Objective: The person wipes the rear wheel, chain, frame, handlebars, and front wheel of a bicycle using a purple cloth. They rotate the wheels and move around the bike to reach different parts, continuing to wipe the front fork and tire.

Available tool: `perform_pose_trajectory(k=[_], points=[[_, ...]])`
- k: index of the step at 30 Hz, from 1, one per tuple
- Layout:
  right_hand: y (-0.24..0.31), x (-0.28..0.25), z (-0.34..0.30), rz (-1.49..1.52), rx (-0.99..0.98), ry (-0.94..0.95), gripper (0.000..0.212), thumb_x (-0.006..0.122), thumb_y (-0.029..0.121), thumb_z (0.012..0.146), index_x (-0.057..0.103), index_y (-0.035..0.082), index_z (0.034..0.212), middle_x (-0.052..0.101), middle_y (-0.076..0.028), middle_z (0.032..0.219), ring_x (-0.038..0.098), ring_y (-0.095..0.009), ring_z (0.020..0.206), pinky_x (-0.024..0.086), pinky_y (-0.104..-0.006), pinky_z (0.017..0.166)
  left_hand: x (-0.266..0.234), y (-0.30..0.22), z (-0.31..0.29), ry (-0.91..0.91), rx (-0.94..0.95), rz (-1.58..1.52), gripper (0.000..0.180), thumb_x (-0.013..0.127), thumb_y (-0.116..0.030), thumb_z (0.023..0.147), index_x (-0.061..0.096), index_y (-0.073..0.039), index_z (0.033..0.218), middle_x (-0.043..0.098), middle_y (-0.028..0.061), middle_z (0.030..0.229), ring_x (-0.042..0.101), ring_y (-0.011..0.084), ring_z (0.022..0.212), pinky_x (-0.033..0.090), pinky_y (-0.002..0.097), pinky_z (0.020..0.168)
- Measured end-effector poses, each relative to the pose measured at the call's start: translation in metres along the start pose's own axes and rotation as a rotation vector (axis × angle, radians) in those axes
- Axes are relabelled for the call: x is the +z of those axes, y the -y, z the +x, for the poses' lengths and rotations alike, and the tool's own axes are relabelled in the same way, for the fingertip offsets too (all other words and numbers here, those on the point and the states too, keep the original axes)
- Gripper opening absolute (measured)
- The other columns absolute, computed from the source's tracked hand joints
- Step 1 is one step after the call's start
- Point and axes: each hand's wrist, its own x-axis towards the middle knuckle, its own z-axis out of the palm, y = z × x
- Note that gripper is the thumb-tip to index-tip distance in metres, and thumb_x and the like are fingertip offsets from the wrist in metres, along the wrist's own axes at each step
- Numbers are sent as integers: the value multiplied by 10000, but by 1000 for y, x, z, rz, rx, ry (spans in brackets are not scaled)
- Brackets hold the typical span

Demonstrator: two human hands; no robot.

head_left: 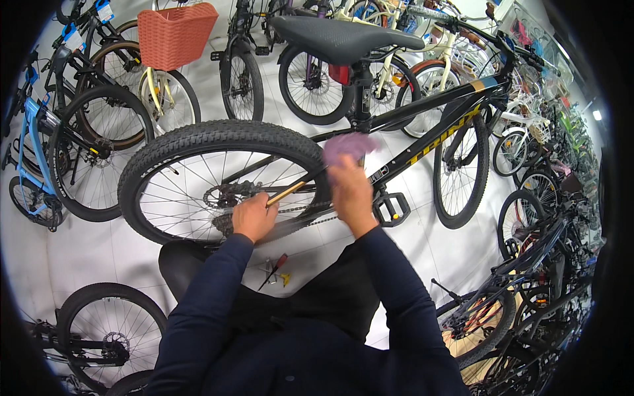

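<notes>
- Left hand (pixel 254 218): fingers closed on a thin wooden stick (pixel 287 193), beside the rear cogs (pixel 223 226).
- Right hand (pixel 351 195): holding a pink-purple cloth (pixel 343 150), motion-blurred. From here I can't tell whether cloth and stick touch.
- Black bike (pixel 422 103): directly in front of me, rear wheel (pixel 221 132) nearest, chain (pixel 323 219) below the right hand.
- Risk, my read: a loose cloth corner could catch in the chain or spokes if the wheel turns.
- Risk: if the left grip slackens, the stick could slip in among the spokes.
- Risk: knuckles sit close to the cogs; a sudden slip could scrape them.
- Risk: a shifted foot could kick the red-handled tool (pixel 282 261) or the yellow piece (pixel 286 280) on the floor between the legs.
- Count: 2 hands, 1 stick, 1 cloth. Black bike: 2 wheels, 1 seat (pixel 343 41), 1 pedal (pixel 391 210) in clear view.
- Count, around: 1 red-handled tool, 1 yellow piece, 1 coral basket (pixel 177 36). Other bikes overlap too much for me to count.
</notes>
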Motion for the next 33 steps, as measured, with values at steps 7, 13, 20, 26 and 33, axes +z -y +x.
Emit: perform_pose_trajectory(k=[7,13,20,26,33], points=[[-8,-8,45,-136,66,-27,231,649,70,875,689,114,1098,692,-132,1228,650,-392,960,539,-475,817,-3,0,0,6,-9,5,304,673,-350,921,613,-57,866,718,173,826,696,406,778,527,540,705],[17,14,34,76,-11,-23,182,687,64,883,706,53,1064,711,-169,1099,648,-409,1018,526,-446,899,-7,-4,-1,31,-38,0,298,682,-344,909,616,-56,871,717,174,824,696,408,782,528,543,715],[24,37,-36,905,757,-392,285,596,142,1050,632,-19,1282,690,-91,1190,644,-155,1079,508,-311,964,-5,1,-1,-8,-23,0,299,683,-349,893,625,-57,860,718,171,809,696,407,782,532,536,718],[-18,60,-1,1759,995,-469,336,433,229,1132,550,11,1359,650,-106,1262,640,-237,1156,488,-385,1063,-8,0,-1,10,-43,23,294,678,-348,890,628,-59,868,720,169,814,698,400,780,535,533,714],[-23,55,13,1882,1024,-441,320,434,197,1124,563,33,1366,668,-98,1296,652,-276,1186,510,-454,1075,-4,-1,-1,-8,-27,37,293,679,-349,890,622,-62,880,719,169,808,698,402,782,534,538,721]])
